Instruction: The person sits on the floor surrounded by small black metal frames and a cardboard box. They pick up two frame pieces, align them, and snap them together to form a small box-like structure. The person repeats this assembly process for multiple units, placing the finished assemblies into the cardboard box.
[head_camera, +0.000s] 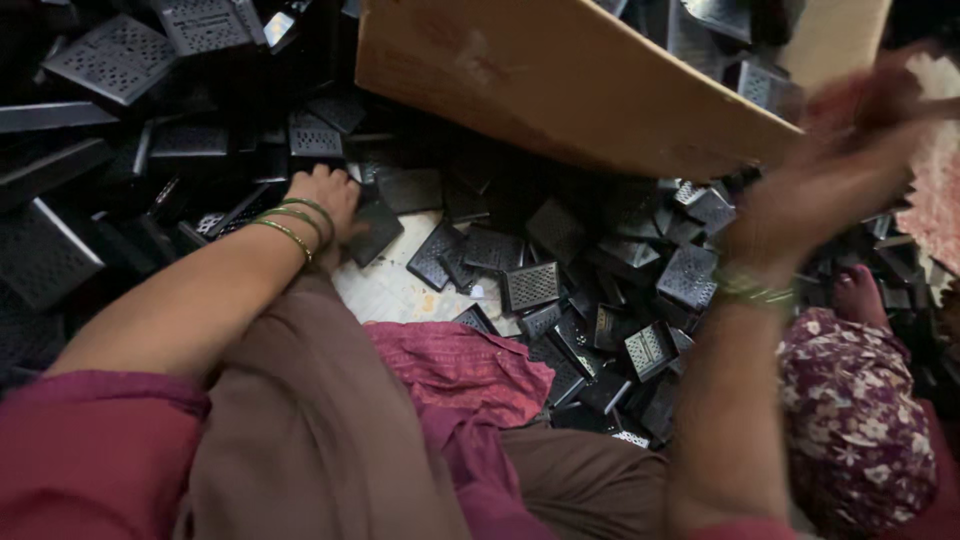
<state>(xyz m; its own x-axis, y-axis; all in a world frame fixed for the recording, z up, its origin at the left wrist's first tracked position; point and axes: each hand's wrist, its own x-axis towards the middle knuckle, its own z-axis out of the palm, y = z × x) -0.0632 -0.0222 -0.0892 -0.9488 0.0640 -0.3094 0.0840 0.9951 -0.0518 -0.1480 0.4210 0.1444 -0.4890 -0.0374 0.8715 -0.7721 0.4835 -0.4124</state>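
My left hand, with green bangles at the wrist, reaches forward into a heap of black perforated square plates. Its fingers curl down over one dark plate at the heap's near edge. My right hand is raised at the right and smeared by motion blur, just below the edge of a tilted cardboard box. Whether it holds anything cannot be made out.
Black plates and longer black trays cover the floor on the left, at the back and on the right. A patch of pale floor shows in front of my knees. Another person's bare foot and floral clothing are at the right.
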